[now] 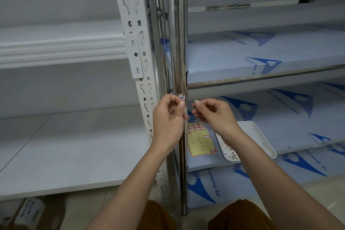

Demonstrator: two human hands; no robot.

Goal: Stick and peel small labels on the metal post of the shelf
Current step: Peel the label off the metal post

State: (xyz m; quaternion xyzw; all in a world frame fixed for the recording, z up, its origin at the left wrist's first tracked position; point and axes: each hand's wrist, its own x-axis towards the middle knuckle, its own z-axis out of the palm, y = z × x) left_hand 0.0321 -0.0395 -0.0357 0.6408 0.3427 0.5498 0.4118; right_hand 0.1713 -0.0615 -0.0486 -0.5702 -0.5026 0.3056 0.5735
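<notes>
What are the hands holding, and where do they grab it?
The left hand pinches the lower edge of a small label on the shiny metal post. The right hand seems to hold nothing.

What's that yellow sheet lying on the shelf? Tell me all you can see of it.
The label sheet looks like yellow backing paper, lying flat on the blue-printed shelf beside a white tray. A few red-bordered white labels remain, mostly at its far end; the rest is bare, dotted backing. Neither hand touches it, though they hide part of its far edge.

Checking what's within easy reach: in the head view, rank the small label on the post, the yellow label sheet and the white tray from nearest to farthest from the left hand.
1. Small label, at the left hand fingertips, on the post.
2. Yellow label sheet, just right, on the shelf.
3. White tray, farther right.
</notes>
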